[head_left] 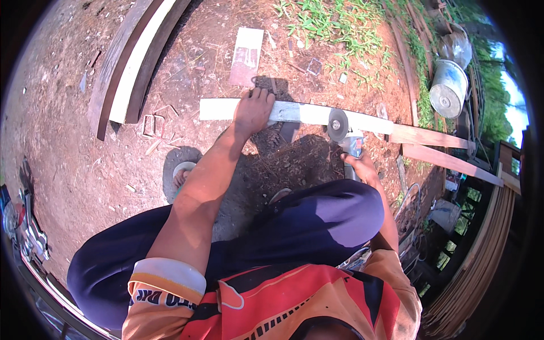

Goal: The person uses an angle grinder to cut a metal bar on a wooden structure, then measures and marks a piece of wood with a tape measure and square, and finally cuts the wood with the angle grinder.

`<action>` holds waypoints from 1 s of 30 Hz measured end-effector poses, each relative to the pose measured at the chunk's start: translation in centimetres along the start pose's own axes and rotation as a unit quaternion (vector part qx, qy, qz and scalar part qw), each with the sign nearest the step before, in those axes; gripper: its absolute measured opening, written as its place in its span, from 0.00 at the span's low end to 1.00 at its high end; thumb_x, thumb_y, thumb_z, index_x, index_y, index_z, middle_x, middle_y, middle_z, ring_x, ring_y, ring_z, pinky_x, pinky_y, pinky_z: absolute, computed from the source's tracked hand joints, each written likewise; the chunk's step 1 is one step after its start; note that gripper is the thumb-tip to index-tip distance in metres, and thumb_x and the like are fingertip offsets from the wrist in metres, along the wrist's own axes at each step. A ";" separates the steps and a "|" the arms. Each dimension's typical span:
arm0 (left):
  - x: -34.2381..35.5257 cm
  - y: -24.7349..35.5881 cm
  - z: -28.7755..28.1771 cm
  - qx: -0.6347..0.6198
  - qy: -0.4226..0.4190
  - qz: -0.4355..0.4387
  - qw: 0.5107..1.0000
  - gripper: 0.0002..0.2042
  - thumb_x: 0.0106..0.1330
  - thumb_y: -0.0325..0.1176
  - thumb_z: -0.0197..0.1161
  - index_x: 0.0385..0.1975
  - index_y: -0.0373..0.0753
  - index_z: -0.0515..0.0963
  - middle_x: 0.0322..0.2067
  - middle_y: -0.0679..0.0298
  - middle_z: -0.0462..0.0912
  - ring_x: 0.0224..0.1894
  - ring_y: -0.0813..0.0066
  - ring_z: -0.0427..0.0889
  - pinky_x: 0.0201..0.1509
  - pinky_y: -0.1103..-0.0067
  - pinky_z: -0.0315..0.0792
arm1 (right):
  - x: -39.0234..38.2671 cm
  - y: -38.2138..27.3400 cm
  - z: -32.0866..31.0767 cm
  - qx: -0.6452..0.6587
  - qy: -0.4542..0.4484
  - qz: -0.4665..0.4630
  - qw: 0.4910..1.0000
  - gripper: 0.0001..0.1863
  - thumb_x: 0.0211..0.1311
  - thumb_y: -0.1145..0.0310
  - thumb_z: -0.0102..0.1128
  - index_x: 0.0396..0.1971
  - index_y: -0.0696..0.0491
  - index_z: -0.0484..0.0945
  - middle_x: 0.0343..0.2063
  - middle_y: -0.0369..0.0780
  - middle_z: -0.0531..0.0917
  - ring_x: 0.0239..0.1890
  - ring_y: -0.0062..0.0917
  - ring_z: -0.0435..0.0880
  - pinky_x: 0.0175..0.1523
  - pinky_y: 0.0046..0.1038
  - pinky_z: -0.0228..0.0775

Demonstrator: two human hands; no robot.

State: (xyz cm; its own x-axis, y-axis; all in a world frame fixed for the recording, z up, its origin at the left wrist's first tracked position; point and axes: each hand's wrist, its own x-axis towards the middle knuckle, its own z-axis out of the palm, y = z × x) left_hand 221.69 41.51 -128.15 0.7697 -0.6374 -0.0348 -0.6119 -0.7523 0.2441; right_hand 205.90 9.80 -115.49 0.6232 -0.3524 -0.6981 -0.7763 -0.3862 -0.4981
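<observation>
While the left hand (253,110) presses the pale board (294,113) flat, the right hand's (362,167) grip closes round the grinder (345,136) — disc on the board.

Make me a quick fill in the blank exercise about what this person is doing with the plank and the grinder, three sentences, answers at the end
1. The left hand presses down on a pale wooden ____ lying across the dirt.
2. The right hand holds an angle grinder whose round ____ sits against the plank.
3. Past the plank's right end, near the grass, a metal ____ lies on its side.

Missing words: plank; disc; bucket
</observation>
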 end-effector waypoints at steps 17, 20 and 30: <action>0.1 0.1 -0.2 -0.004 -0.020 -0.003 1.000 0.26 0.55 0.47 0.74 0.45 0.40 0.70 0.46 0.61 0.75 0.53 0.64 0.76 0.59 0.66 0.72 | 0.0 -1.1 -0.2 -0.025 -0.004 0.033 0.999 0.28 0.56 0.63 0.72 0.57 0.56 0.80 0.51 0.42 0.86 0.56 0.30 0.83 0.66 0.32 0.68; 0.0 0.0 -0.1 0.000 -0.015 -0.001 1.000 0.25 0.55 0.46 0.74 0.45 0.40 0.70 0.46 0.61 0.75 0.53 0.64 0.76 0.59 0.66 0.72 | 0.0 -1.1 -0.1 -0.019 -0.001 0.033 0.999 0.28 0.56 0.63 0.72 0.57 0.56 0.80 0.51 0.43 0.86 0.57 0.31 0.82 0.66 0.32 0.69; 0.0 0.1 0.4 0.009 0.014 -0.002 1.000 0.23 0.55 0.41 0.72 0.46 0.40 0.71 0.46 0.60 0.76 0.54 0.64 0.76 0.60 0.66 0.70 | 1.9 1.3 -0.6 -0.022 -0.009 0.000 1.000 0.27 0.57 0.60 0.72 0.55 0.56 0.81 0.50 0.43 0.86 0.55 0.31 0.83 0.65 0.33 0.70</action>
State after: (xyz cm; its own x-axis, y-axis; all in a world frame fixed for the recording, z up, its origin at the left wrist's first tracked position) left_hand 221.61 41.37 -128.55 0.7772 -0.6292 -0.0086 -0.6113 -0.7582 0.2268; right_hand 206.13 8.19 -117.14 0.6207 -0.3376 -0.7076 -0.7716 -0.4233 -0.4749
